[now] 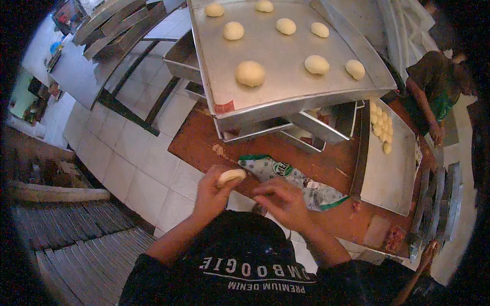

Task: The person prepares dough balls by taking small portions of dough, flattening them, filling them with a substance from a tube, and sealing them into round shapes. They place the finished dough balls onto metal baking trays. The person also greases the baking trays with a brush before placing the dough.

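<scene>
Head view: metal tray (280, 48) held eight dough balls (250, 74).
Your left hand (208, 193) finger-pinched another ball (233, 177), apparently not yet trayed; your right hand (286, 200) curled its fingers loosely, seemingly empty.

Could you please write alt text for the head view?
A person's left hand holds a pale dough piece; the right hand is curled close by. Beyond, a metal tray bears spaced dough balls above a brown table.

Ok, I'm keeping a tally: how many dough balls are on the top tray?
8 dough balls: near row three, middle three, far two. More may be cut off above.
</scene>
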### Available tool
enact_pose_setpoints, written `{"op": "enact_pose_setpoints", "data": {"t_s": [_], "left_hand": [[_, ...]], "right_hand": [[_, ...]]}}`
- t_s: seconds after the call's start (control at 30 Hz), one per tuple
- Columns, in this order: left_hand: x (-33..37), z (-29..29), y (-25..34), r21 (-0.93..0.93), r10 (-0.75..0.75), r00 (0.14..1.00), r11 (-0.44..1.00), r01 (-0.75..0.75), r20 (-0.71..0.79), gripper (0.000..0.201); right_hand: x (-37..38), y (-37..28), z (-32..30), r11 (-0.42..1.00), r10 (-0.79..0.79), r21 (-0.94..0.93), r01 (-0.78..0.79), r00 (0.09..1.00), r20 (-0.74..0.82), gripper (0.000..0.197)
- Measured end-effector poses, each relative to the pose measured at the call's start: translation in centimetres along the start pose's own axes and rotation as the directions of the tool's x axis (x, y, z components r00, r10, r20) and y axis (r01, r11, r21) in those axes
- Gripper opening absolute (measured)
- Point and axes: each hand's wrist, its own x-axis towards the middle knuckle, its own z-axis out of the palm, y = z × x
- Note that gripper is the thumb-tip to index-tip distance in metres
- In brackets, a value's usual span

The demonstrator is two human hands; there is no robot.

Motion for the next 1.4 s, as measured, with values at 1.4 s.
{"op": "enact_pose_setpoints", "data": {"t_s": [1.4], "left_hand": [[-2.3,0.5,2.8,-0.603,-0.039,0.972,0.779,0.174,0.230,0.068]], "right_hand": [[3.2,0.3,0.4,0.958,-0.132,-0.270,0.102,0.987,-0.094,0.055]]}}
